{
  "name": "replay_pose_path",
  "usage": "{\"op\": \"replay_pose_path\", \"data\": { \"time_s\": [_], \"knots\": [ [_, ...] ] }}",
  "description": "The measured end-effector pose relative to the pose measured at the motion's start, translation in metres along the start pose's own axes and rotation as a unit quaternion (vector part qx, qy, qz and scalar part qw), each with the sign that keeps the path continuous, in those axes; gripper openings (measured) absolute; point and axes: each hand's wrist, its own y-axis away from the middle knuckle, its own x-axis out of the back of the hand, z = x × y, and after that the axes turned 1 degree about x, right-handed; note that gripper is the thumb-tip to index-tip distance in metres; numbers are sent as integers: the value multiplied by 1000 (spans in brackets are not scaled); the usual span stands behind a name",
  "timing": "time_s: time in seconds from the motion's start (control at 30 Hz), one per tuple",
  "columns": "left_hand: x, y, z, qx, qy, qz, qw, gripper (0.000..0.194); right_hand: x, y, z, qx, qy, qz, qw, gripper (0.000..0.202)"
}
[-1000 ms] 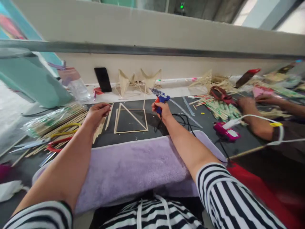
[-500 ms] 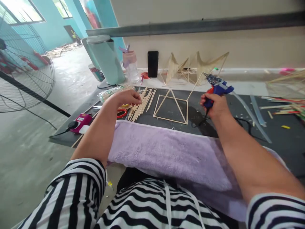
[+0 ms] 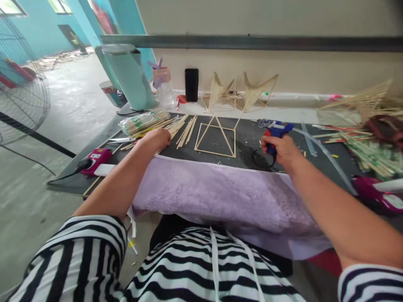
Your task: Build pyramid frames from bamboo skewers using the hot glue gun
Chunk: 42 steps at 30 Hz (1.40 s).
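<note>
Gripping the blue hot glue gun (image 3: 277, 129) in our right hand (image 3: 283, 147), we keep those fingers clamped on its handle, nozzle pointing left. Our left hand (image 3: 160, 138) reaches down to the loose wooden sticks (image 3: 188, 131) toward the table's (image 3: 71, 180) left edge; we cannot tell whether its fingers are apart or together. Between our hands, the wooden stick frame (image 3: 217, 154) sits on the table, one stick slanting up from its far right corner. A purple towel (image 3: 204, 188) covers part of the near edge.
</note>
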Motion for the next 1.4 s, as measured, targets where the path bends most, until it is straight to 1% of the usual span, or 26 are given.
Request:
{"op": "replay_pose_path", "data": {
  "time_s": [0.07,0.1,0.13,0.17,0.2,0.23,0.3,0.33,0.4,0.47,0.53,0.63,0.7,0.77,0.8,0.87,0.9,0.97,1.03,1.1,1.2,1.3,1.37,1.4],
  "knots": [
    [2,-2,-5,41,-16,17,999,36,6,-3,-2,32,41,3,999,28],
    [2,-3,-6,60,-16,23,998,37,9,-7,-3,51,85,13,995,27],
    [1,-4,-5,69,-14,26,997,37,13,-13,-4,69,148,28,986,25],
    [1,-5,-4,73,-10,29,997,37,16,-20,-5,86,226,45,969,25],
    [0,-5,-1,70,-4,32,997,37,20,-27,-6,101,316,60,941,24],
    [0,-5,2,64,3,35,997,37,23,-35,-6,121,402,65,905,25],
    [0,-5,10,52,19,43,998,37,30,-49,-4,172,509,67,841,34],
    [0,-5,14,47,25,46,998,38,33,-55,-3,180,547,62,815,40],
    [0,-5,20,41,30,50,997,40,40,-63,-2,161,607,48,777,48],
    [0,-4,23,43,36,56,997,42,48,-66,-1,143,634,36,759,52],
    [-1,-3,23,45,46,61,996,44,57,-66,-2,140,653,26,744,57],
    [-4,-1,21,34,57,62,996,46,73,-64,-3,136,701,9,700,61],
    [-5,0,21,30,60,58,996,46,83,-67,-3,116,732,12,671,60],
    [-5,0,22,25,64,53,996,46,92,-74,-2,78,750,28,657,59],
    [-5,0,22,21,65,52,996,45,96,-78,-2,57,753,37,655,58],
    [-5,0,24,13,63,61,996,44,103,-90,-1,14,742,57,668,61],
    [-4,0,24,8,59,66,996,44,107,-96,0,-2,730,72,679,64],
    [-3,1,25,7,52,74,996,43,115,-107,1,-34,692,96,714,70],
    [-2,2,24,16,50,71,996,42,123,-114,1,-39,675,104,730,73],
    [-1,4,21,20,52,58,997,39,133,-113,-3,-27,657,96,747,70],
    [-3,7,14,8,51,24,998,37,150,-96,-14,-3,617,89,782,52],
    [-8,12,6,-15,39,-31,999,37,168,-60,-24,-5,608,78,790,31],
    [-14,15,0,-24,41,-60,997,39,178,-31,-26,-26,603,49,796,21],
    [-17,16,-3,-28,47,-64,996,40,182,-17,-25,-37,598,28,800,17]
  ]
}}
